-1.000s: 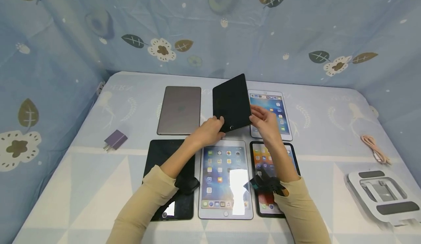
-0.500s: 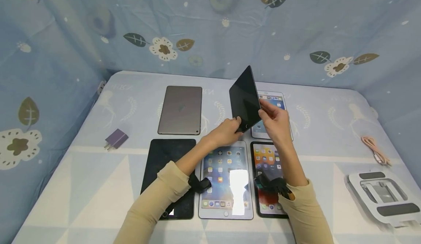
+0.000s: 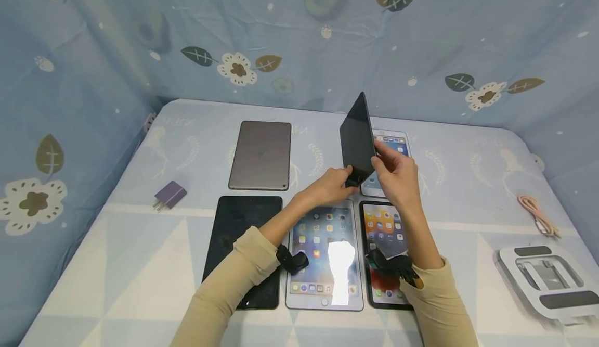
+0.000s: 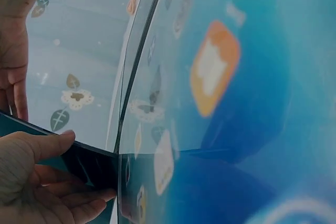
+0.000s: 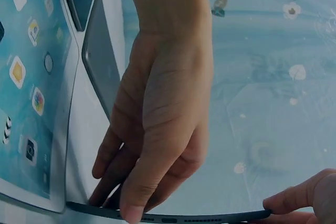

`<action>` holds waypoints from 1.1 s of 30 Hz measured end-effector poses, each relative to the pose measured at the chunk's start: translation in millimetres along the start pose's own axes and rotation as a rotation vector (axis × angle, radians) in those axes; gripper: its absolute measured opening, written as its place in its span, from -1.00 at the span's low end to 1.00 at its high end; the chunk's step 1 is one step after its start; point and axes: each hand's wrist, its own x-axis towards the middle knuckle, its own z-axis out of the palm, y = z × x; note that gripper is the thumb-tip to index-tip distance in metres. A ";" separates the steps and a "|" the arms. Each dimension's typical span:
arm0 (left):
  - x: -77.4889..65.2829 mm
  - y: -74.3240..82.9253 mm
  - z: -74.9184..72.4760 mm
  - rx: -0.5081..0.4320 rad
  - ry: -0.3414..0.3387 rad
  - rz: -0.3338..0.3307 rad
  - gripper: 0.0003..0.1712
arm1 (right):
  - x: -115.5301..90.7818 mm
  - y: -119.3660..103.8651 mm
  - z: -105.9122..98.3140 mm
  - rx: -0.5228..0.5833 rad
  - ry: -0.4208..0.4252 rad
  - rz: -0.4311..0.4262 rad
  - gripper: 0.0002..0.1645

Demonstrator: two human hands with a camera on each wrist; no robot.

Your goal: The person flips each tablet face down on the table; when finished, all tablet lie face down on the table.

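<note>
1. Left grip (image 3: 329,187), stretched forward and rightward, pinches the dark tablet (image 3: 356,141) at its lower edge.
2. Right grip (image 3: 400,178) pinches this tablet's right side, fingers toward left.
3. The tablet stands tilted between the 2 grips.

In the head view, the held tablet (image 3: 357,139) and right hand (image 3: 399,175) hide part of the rear white tablet (image 3: 395,142). The left sleeve (image 3: 229,282) covers part of the black tablet (image 3: 245,219); glare (image 3: 340,269) blots out part of the front white tablet (image 3: 306,256). The stand (image 3: 568,299) is clipped at the right edge. In the left wrist view, icons (image 4: 215,69) are blurred and the left hand (image 4: 37,182) is cut off.
</note>
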 end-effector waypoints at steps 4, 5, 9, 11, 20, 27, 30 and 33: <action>3.8 1.6 0.8 -0.021 -0.032 0.010 -0.15 | -1.3 -2.2 -1.7 -0.009 -0.004 -0.037 -0.52; 4.4 1.4 0.7 -0.023 -0.033 0.010 -0.13 | -1.3 -2.3 -1.8 -0.005 -0.012 -0.045 -0.52; 2.9 -0.1 -4.1 -0.052 -0.018 0.018 -0.03 | 0.5 0.2 -1.8 0.029 -0.083 -0.049 -0.49; 0.9 -0.8 -9.3 -0.085 0.007 0.036 -0.01 | 1.3 2.1 -2.1 0.039 -0.136 -0.034 -0.46; -16.2 -6.9 -33.8 -0.292 0.122 0.151 -0.11 | 3.1 14.1 6.7 -0.101 -0.427 0.055 -0.26; -37.1 -16.5 -45.4 -0.369 0.182 0.083 -0.02 | 6.4 30.2 14.7 -0.137 -0.504 0.086 -0.38; -44.0 -18.5 -51.2 -0.364 0.186 0.026 0.09 | 7.5 39.3 18.3 -0.189 -0.498 0.095 -0.48; -49.4 -22.3 -55.6 -0.332 0.180 -0.020 0.12 | 6.9 45.7 23.8 -0.272 -0.483 0.078 -0.56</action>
